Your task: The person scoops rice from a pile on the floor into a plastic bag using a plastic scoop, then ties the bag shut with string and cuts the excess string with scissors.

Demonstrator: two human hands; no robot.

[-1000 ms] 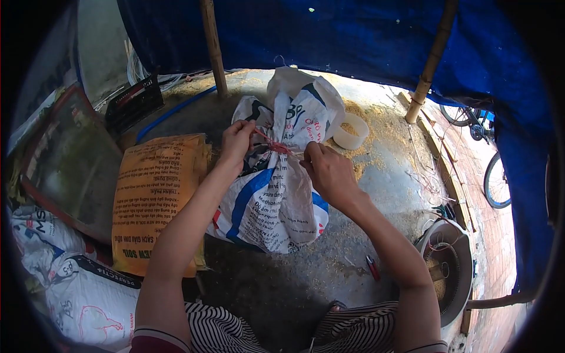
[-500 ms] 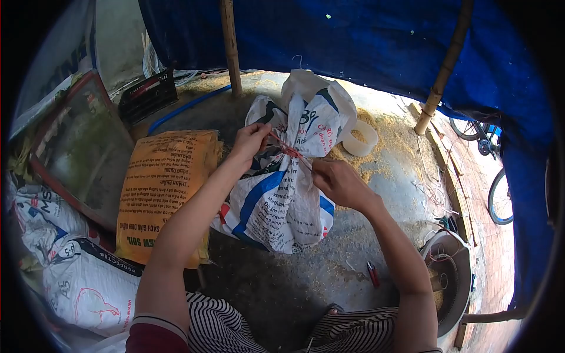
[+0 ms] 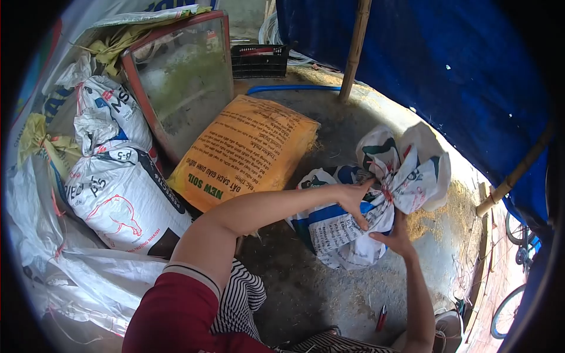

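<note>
A white woven sack with blue, green and black print stands on the concrete floor, its neck gathered by a reddish tie. Above the tie the loose mouth flares out to the right. My left hand is on the left side of the neck, just below the tie, thumb and fingers apart around the bunched cloth. Opposite it, my right hand cups the lower right of the neck, with some fingers hidden behind the plastic.
An orange printed sack lies left of the white one. Further left are full white sacks and a red-framed panel. A red-handled tool lies on the floor. Bamboo poles stand by a blue tarp.
My hands have left the ends of the red tie and now grasp the sack's neck from both sides. The view has swung left, and the sack leans more to the right.
</note>
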